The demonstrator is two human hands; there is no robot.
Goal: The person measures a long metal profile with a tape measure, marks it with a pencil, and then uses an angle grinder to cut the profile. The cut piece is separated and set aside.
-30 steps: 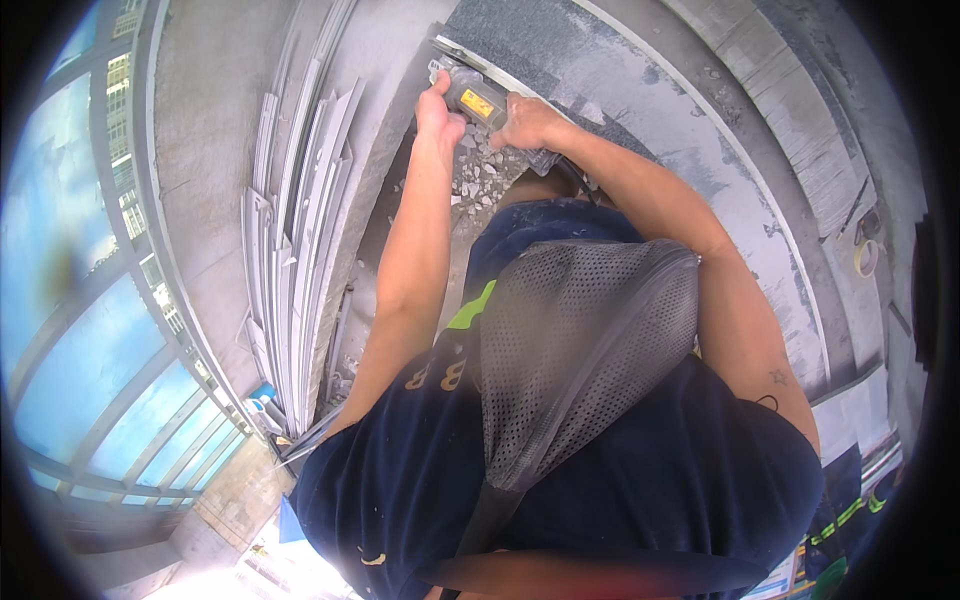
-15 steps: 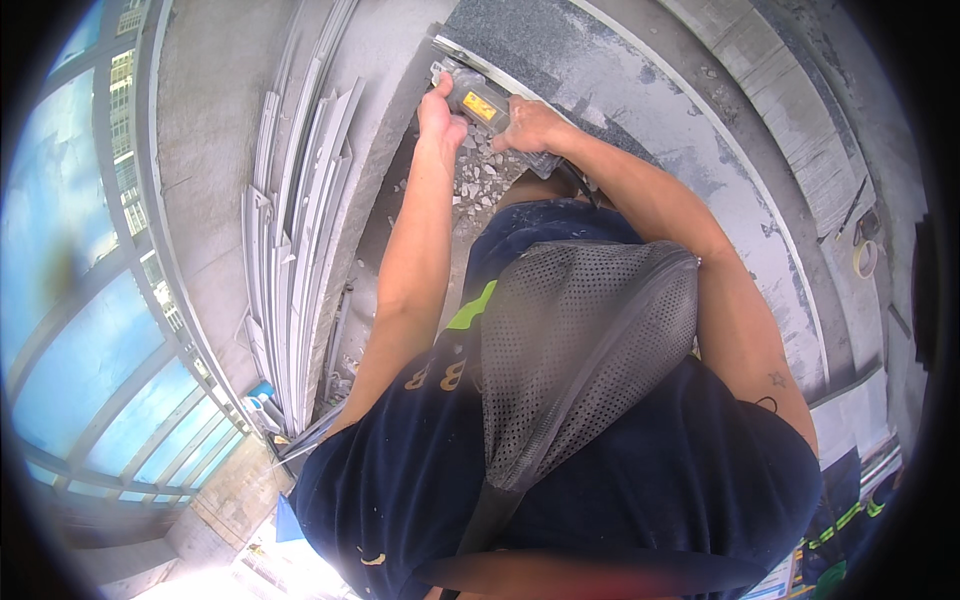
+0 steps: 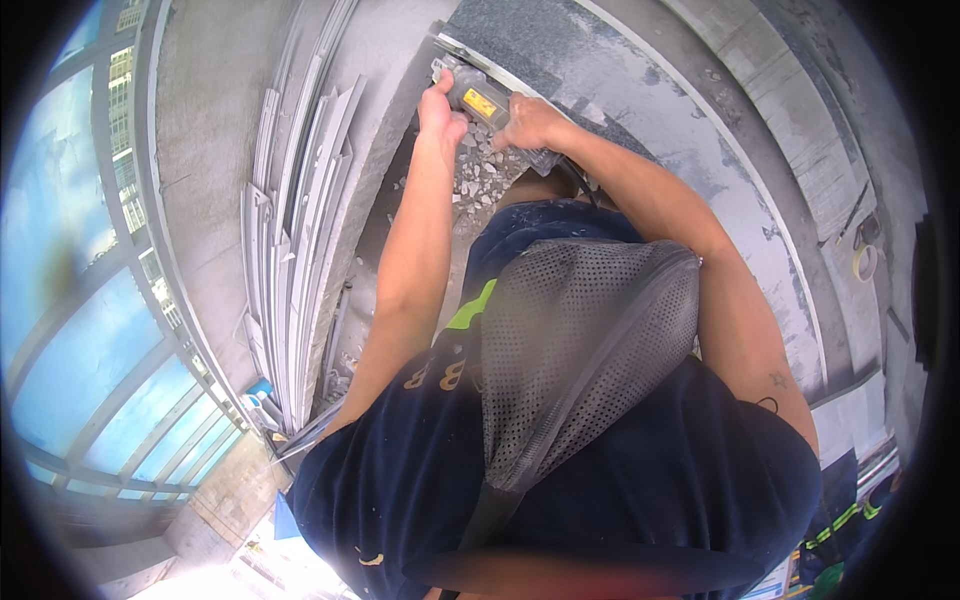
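A grey corded power tool with a yellow label, which looks like an angle grinder (image 3: 484, 101), lies across the edge of a dark speckled stone slab (image 3: 535, 45). My left hand (image 3: 440, 108) is closed around its front end, with the thumb on top. My right hand (image 3: 528, 124) grips the body farther back, near the black cord. A pale strip (image 3: 490, 68) runs along the slab's edge just beyond the tool. The tool's working end is partly hidden by my left hand. Broken stone chips (image 3: 478, 183) lie below the tool, between my arms.
Long metal profiles (image 3: 285, 230) lie stacked on the left, beside a concrete ledge (image 3: 375, 130). Glass panes (image 3: 110, 340) stand beyond them. On the right are a roll of tape (image 3: 865, 262) and grey boards (image 3: 790, 90). A mesh bag (image 3: 590, 340) hangs at my chest.
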